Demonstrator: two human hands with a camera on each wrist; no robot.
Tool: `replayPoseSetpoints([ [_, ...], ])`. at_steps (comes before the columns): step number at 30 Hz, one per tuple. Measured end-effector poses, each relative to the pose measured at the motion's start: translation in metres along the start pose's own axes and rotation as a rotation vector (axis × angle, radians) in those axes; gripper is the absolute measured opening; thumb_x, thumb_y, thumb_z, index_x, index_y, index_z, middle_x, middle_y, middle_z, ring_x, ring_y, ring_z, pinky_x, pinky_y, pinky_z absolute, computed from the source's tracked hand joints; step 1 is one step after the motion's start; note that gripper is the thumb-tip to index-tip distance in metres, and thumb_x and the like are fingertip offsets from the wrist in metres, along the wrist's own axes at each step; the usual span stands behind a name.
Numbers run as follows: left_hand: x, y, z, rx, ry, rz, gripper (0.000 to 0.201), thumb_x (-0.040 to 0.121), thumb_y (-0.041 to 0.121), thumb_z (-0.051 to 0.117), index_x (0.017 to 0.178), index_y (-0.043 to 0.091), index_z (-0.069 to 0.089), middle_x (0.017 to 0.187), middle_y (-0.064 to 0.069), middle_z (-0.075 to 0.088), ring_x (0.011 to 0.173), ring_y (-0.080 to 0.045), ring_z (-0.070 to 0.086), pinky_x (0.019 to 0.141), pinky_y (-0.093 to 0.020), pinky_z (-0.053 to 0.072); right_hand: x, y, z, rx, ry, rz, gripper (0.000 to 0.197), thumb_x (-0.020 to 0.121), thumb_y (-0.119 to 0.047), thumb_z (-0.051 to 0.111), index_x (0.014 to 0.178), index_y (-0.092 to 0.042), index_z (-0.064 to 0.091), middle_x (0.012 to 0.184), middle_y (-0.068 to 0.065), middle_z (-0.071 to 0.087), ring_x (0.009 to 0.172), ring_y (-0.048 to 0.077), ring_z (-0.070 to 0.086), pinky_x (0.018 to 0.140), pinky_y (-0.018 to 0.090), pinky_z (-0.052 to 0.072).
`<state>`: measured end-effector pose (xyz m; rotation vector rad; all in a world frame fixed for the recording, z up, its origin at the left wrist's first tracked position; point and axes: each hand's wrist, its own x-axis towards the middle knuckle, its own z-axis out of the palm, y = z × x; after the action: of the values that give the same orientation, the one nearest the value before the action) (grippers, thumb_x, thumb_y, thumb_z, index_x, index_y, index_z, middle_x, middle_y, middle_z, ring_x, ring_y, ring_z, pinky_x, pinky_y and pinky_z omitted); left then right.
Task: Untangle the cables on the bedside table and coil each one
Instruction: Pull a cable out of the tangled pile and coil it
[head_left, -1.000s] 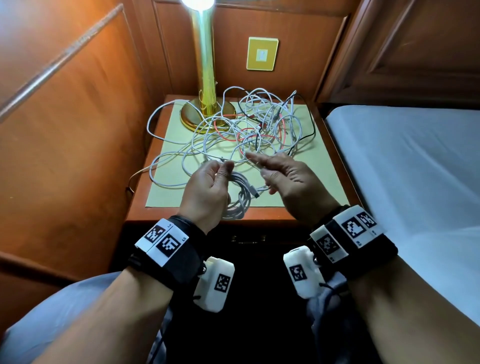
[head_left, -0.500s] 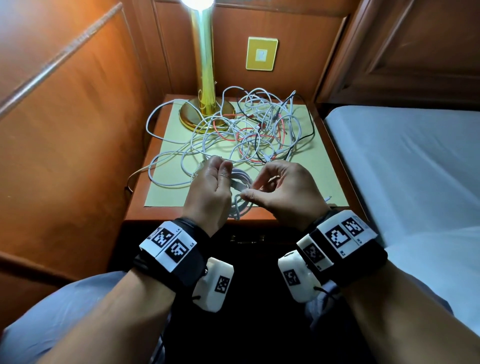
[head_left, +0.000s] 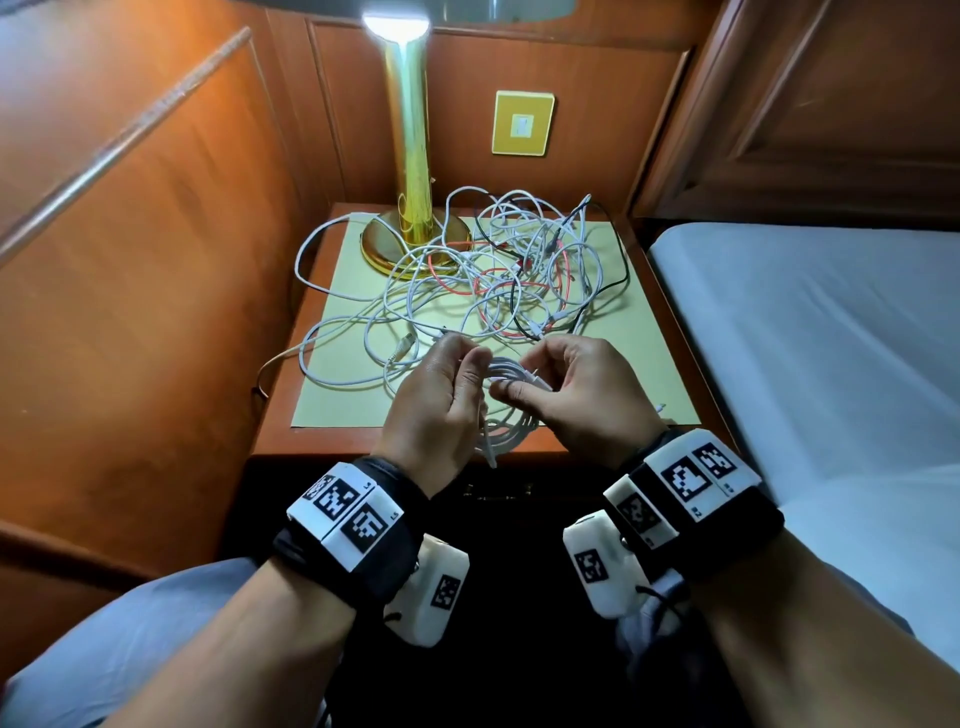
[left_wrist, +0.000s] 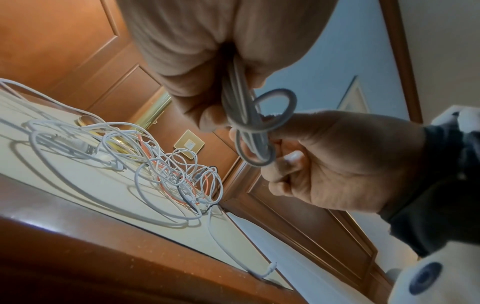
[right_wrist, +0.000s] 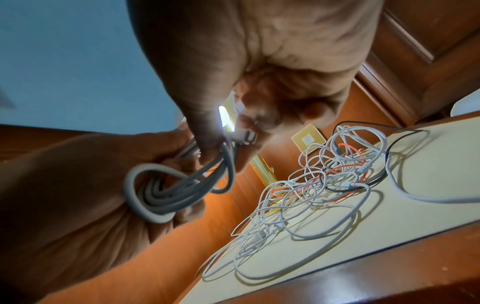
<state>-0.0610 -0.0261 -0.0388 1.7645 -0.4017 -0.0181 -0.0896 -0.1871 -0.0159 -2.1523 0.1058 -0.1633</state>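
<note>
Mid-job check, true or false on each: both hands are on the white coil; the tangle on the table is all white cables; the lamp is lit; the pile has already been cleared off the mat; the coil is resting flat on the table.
1. Both the left hand and the right hand hold the white coil. True.
2. The tangle is all white. False: red and black cables run through it.
3. The lamp is lit. True.
4. The pile is cleared off the mat. False: the tangle lies on it.
5. The coil rests flat on the table. False: it is held up in the hands.
</note>
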Motion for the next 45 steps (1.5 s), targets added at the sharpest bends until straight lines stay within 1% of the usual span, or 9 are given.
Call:
replayPoseSetpoints([
  [6,0.002,0.013,-0.001,-0.366,-0.095,-0.320,0.028,0.108,0.023,0.039,0.111,0.010,0.064,0.063,-0.007,0.054,0.051,-0.015,0.049,0.053,-0.028,0.042,-0.003,-0.004,-0.002,0.127,-0.042,-0.093,0.023,0.075,-0.033,0.080,0.085,-0.017,0.066,0.078,0.001,0.072,0.073,0.023,0.069,0.070,0.046,0.058],
  [10,0.002,0.025,-0.011,-0.603,-0.207,-0.527,0.030,0.099,0.010,0.034,0.101,-0.003,0.061,0.073,-0.011,0.054,0.054,-0.016,0.049,0.048,-0.023,0.048,-0.006,-0.007,-0.008,0.220,-0.148,-0.107,0.020,0.083,-0.020,0.081,0.088,-0.012,0.063,0.082,0.008,0.073,0.073,0.022,0.070,0.069,0.041,0.056],
  [19,0.006,0.040,-0.015,-0.559,-0.117,-0.511,0.013,0.099,0.018,0.056,0.098,0.006,0.061,0.069,-0.009,0.059,0.054,-0.017,0.060,0.050,-0.032,0.056,0.005,-0.011,-0.024,0.221,-0.178,-0.133,0.029,0.078,-0.030,0.083,0.087,-0.011,0.064,0.078,0.007,0.068,0.065,0.012,0.057,0.062,0.032,0.048],
  [25,0.012,0.050,0.004,-0.446,0.034,-0.420,0.020,0.103,0.015,0.052,0.089,0.004,0.061,0.062,-0.012,0.059,0.048,-0.015,0.057,0.044,-0.027,0.052,-0.001,-0.006,-0.029,0.102,-0.118,-0.148,0.038,0.090,-0.048,0.066,0.089,-0.010,0.066,0.064,-0.002,0.054,0.057,0.011,0.051,0.055,0.036,0.047],
  [29,0.020,0.061,0.017,-0.358,0.105,-0.391,0.022,0.103,0.016,0.053,0.084,0.007,0.061,0.062,-0.007,0.061,0.053,-0.014,0.060,0.050,-0.032,0.055,-0.004,-0.004,-0.038,0.129,-0.115,-0.129,0.041,0.096,-0.047,0.056,0.088,-0.007,0.061,0.063,-0.004,0.047,0.056,0.008,0.046,0.055,0.029,0.042],
  [33,0.024,0.075,0.017,-0.349,0.019,-0.369,0.022,0.102,0.014,0.053,0.082,0.008,0.059,0.065,-0.006,0.059,0.056,-0.013,0.059,0.053,-0.031,0.056,-0.009,-0.003,-0.049,0.214,-0.137,-0.137,0.033,0.099,-0.041,0.052,0.086,-0.012,0.061,0.066,-0.005,0.049,0.056,0.002,0.046,0.056,0.018,0.041],
  [35,0.023,0.082,0.014,-0.331,-0.102,-0.390,0.023,0.103,0.014,0.050,0.081,0.009,0.055,0.065,-0.005,0.054,0.057,-0.015,0.054,0.053,-0.028,0.053,-0.012,0.001,-0.054,0.242,-0.151,-0.157,0.039,0.098,-0.044,0.052,0.091,-0.007,0.062,0.068,-0.004,0.048,0.058,0.005,0.046,0.057,0.021,0.041],
  [39,0.016,0.089,0.018,-0.278,-0.259,-0.493,0.032,0.104,0.023,0.045,0.078,0.010,0.059,0.069,-0.007,0.052,0.056,-0.018,0.048,0.055,-0.032,0.046,-0.019,0.003,-0.062,0.327,-0.159,-0.158,0.024,0.092,-0.046,0.052,0.083,-0.026,0.061,0.070,-0.005,0.049,0.061,0.014,0.047,0.058,0.030,0.042],
  [45,0.018,0.085,0.046,-0.306,-0.134,-0.533,0.036,0.098,0.022,0.050,0.066,0.013,0.063,0.059,-0.003,0.055,0.049,-0.017,0.041,0.045,-0.025,0.033,-0.027,0.015,-0.075,0.393,-0.156,-0.099,0.035,0.095,-0.047,0.050,0.087,-0.013,0.055,0.077,0.010,0.047,0.064,0.022,0.044,0.055,0.030,0.042],
])
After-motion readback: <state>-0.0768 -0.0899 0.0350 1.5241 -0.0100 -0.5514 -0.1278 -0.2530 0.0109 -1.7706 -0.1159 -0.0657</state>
